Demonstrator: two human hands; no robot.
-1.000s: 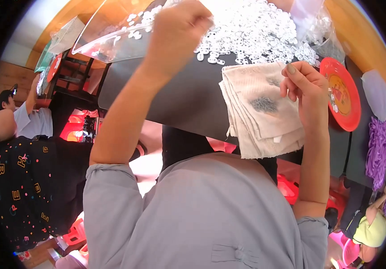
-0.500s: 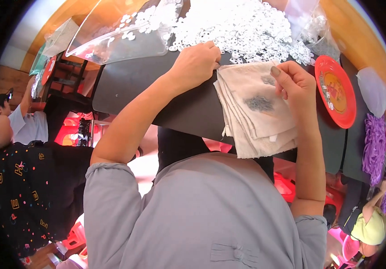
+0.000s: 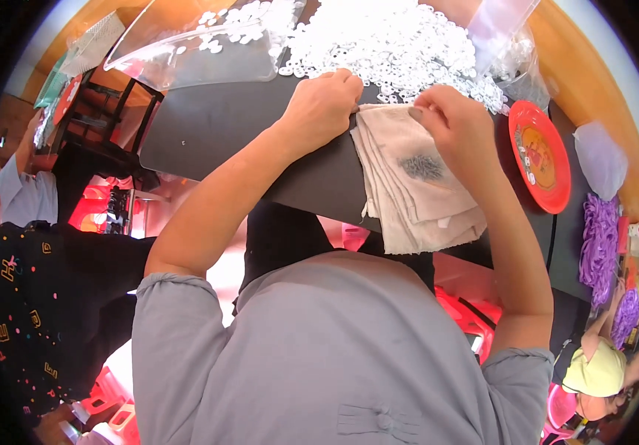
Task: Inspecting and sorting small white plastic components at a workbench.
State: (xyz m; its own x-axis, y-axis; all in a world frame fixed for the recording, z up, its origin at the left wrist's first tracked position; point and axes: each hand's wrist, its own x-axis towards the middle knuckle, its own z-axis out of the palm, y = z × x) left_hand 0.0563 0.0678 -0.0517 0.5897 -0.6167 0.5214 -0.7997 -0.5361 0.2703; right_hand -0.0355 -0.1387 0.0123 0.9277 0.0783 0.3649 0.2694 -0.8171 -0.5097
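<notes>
A folded beige cloth (image 3: 401, 200) lies over the near edge of the dark table, with a small heap of fine dark grey pieces (image 3: 422, 167) on top. Just beyond its far left corner, my left hand (image 3: 325, 105) is closed, fingertips curled down by the white pieces. Whatever it pinches is hidden. My right hand (image 3: 454, 122) hovers over the cloth's far right part, thumb and fingers drawn together; I cannot make out anything between them. Beyond both hands spreads a big pile of small white plastic pieces with holes (image 3: 386, 55).
A clear plastic bin (image 3: 253, 77) holding more white pieces stands at the far left. To the right are a red plate (image 3: 557, 191) with small pieces on it, a clear bag (image 3: 531, 81) and purple cord bundles (image 3: 598, 248). Other people (image 3: 594, 367) sit on both sides.
My right hand has moved left and slightly farther away, toward my left hand. My left hand stays by the cloth's far left corner. The whole view has shifted slightly.
</notes>
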